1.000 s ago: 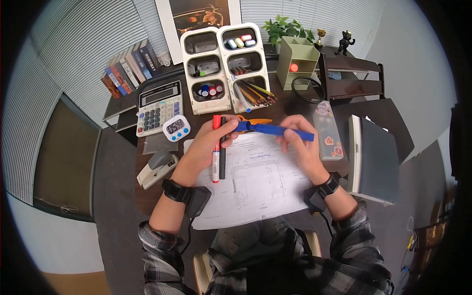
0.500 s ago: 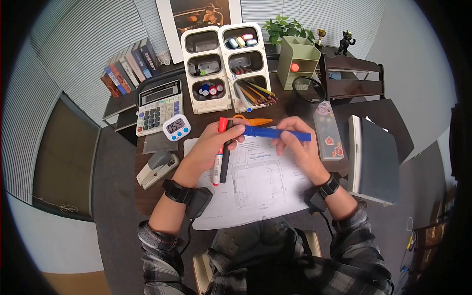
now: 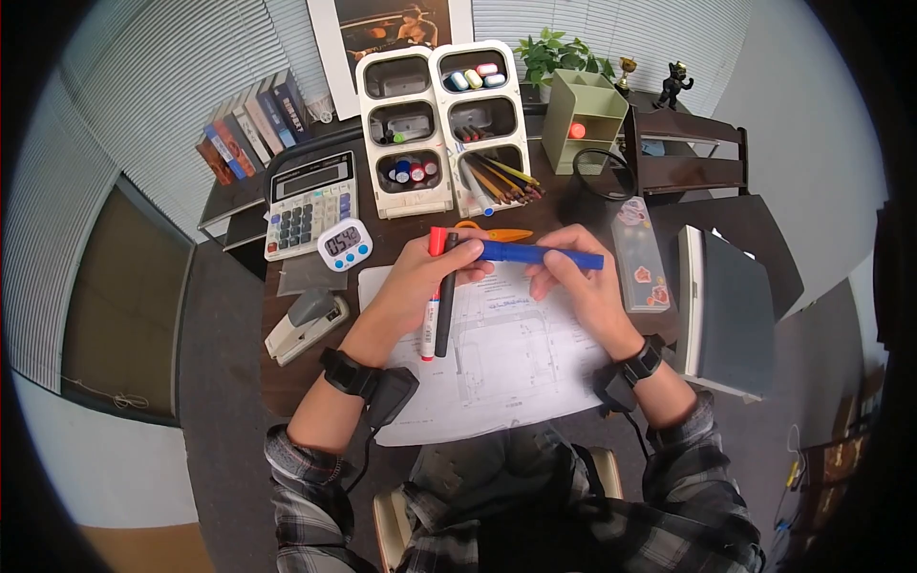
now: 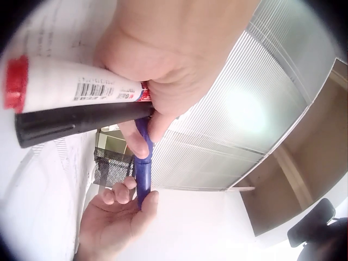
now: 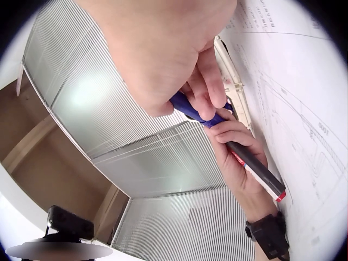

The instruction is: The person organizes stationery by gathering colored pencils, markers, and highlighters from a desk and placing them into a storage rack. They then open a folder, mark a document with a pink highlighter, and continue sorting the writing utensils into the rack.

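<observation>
Over the printed sheet, my left hand holds a red-capped white marker and a black marker side by side, pointing down toward the paper. Its thumb and a finger also pinch one end of a blue marker, as the left wrist view shows. My right hand grips the other end of the blue marker between thumb and fingers. The blue marker lies nearly level between both hands, its two parts together in one line. Orange scissors lie just beyond the hands.
Behind stands a white organizer with markers, erasers and pencils. At left are a calculator, a timer and a stapler. To the right are a mesh pen cup, a stickered case and a binder.
The blue marker's cap and body, with a notch visible between them a second ago, have come together. My right hand has shifted slightly left; the red and black markers have moved slightly right.
</observation>
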`<state>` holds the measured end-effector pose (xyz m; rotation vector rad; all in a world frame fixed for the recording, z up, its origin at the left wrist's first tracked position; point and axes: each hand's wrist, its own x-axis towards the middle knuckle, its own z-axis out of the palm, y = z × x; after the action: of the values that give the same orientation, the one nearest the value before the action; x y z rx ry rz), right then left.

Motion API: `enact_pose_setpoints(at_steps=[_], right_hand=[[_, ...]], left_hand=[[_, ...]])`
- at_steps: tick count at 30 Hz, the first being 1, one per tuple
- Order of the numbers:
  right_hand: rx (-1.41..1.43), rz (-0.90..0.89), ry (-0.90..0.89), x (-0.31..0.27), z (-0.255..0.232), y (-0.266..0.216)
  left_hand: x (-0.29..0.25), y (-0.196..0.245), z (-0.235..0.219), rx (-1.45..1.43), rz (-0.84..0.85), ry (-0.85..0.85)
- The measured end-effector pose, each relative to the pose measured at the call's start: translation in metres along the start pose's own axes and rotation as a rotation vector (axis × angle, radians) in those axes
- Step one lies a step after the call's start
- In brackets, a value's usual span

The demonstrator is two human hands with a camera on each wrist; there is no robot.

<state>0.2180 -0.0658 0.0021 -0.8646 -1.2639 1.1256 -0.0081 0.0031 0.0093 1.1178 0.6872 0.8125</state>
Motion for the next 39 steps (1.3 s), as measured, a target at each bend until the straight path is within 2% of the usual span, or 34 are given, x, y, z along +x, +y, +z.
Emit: enact_pose_setpoints(at_steps=[16, 18, 28, 31, 34, 37, 39], right_hand=[[0.023, 0.057, -0.029, 0.002, 0.001, 0.001], [0.024, 0.039, -0.046, 0.003, 0.003, 0.001], [0.086, 0.141, -0.061, 0.001, 0.003, 0.002], [0.122, 0.149, -0.089, 0.004, -0.002, 0.0], [0.093, 0.155, -0.123, 0.004, -0.008, -0.013], [-0.016, 0.205, -0.171, -0.001, -0.013, -0.034], [-0.184, 0.242, -0.176, -0.003, -0.018, -0.041]], left_hand=[[0.0, -0.007, 0.002, -0.02, 0.019, 0.058], [0.002, -0.011, 0.0, -0.023, 0.011, 0.024], [-0.003, -0.012, 0.006, -0.06, 0.016, 0.069], [-0.003, -0.009, 0.002, 0.036, 0.011, 0.008], [-0.003, -0.006, -0.001, 0.035, 0.036, -0.059], [-0.004, -0.002, -0.001, 0.047, 0.021, -0.04], [-0.002, -0.003, -0.003, 0.052, 0.02, -0.035]])
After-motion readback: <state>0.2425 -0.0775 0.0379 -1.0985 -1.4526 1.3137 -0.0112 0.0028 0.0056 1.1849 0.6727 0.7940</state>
